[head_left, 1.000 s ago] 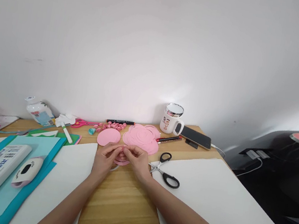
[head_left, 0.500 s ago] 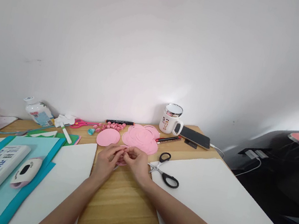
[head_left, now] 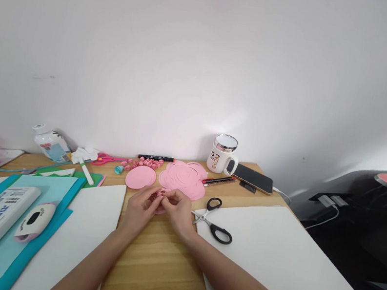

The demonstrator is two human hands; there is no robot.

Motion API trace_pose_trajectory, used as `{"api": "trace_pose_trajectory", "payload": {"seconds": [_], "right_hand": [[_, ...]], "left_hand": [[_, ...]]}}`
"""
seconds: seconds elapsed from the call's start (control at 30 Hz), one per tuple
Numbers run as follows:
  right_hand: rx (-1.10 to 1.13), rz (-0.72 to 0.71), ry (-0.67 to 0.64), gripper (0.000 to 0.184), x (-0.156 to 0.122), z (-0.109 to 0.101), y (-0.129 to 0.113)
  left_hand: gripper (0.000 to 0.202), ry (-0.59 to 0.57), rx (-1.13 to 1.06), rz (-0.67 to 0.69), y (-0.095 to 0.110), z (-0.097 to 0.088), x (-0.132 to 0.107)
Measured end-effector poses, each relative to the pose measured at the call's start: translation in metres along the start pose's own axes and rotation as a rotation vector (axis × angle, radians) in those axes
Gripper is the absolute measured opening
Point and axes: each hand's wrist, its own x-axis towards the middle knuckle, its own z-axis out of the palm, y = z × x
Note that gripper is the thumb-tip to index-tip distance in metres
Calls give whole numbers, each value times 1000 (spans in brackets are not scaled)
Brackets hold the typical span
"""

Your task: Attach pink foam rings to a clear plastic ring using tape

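My left hand (head_left: 139, 209) and my right hand (head_left: 179, 213) meet above the bare wood of the table. Their thumbs and fingertips pinch a small curled pink paper strip (head_left: 160, 210) between them, mostly hidden by the fingers. Just beyond the hands lie pink paper circles (head_left: 140, 177) and a larger pile of pink spiral-cut paper circles (head_left: 183, 179). Several small rolled pink paper pieces (head_left: 149, 163) are heaped behind. Black-handled scissors (head_left: 211, 220) rest spread apart to the right of my right hand.
A white lidded mug (head_left: 222, 155), a phone (head_left: 252, 178) on a cable, and pens (head_left: 217, 181) stand or lie at the back right. White boards (head_left: 285, 259) flank the hands. Leftward are a white bottle (head_left: 51, 143), pink scissors (head_left: 105, 159) and teal sheets (head_left: 54, 191).
The fingers have shifted slightly around the pink paper strip, and more of it shows between them. Both hands stay in the same place; the view has moved a little.
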Motion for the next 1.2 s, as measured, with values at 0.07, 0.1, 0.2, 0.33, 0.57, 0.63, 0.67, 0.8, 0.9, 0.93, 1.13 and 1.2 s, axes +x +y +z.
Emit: {"api": "trace_pose_trajectory", "payload": {"seconds": [0.07, 0.1, 0.2, 0.33, 0.57, 0.63, 0.67, 0.8, 0.9, 0.93, 1.13, 1.2], "right_hand": [[-28, -20, 22, 13, 0, 0, -2], [-38, -27, 30, 12, 0, 1, -3], [-52, -33, 18, 12, -1, 1, -3], [-119, -81, -19, 11, -3, 0, -1], [-78, -71, 20, 11, -3, 1, -4], [-52, -48, 26, 12, -2, 1, -5], [-42, -42, 25, 12, -2, 1, -5], [-30, -57, 8, 11, -2, 1, -4], [-60, -99, -15, 10, -2, 1, -2], [-73, -112, -23, 9, -2, 1, -2], [-38, -103, 6, 11, -1, 0, -1], [-24, -103, 17, 11, 0, -1, -1]], "left_hand": [[26, -6, 9, 7, -2, 1, -1], [29, -4, 8, 4, -3, 2, -1], [31, 7, -22, -30, -5, 3, -2], [28, 17, -106, -104, -3, 4, -2], [29, 22, -157, -121, -2, 4, -1], [32, 7, -160, -125, -2, 4, -1], [33, 1, -153, -128, -3, 3, -1], [28, 2, -122, -148, -2, 3, -1], [20, -16, -119, -173, 1, 3, 0], [19, -22, -124, -178, 2, 2, 0], [25, 20, -166, -158, 1, 1, 0], [29, 34, -138, -127, -1, 1, 0]]}}
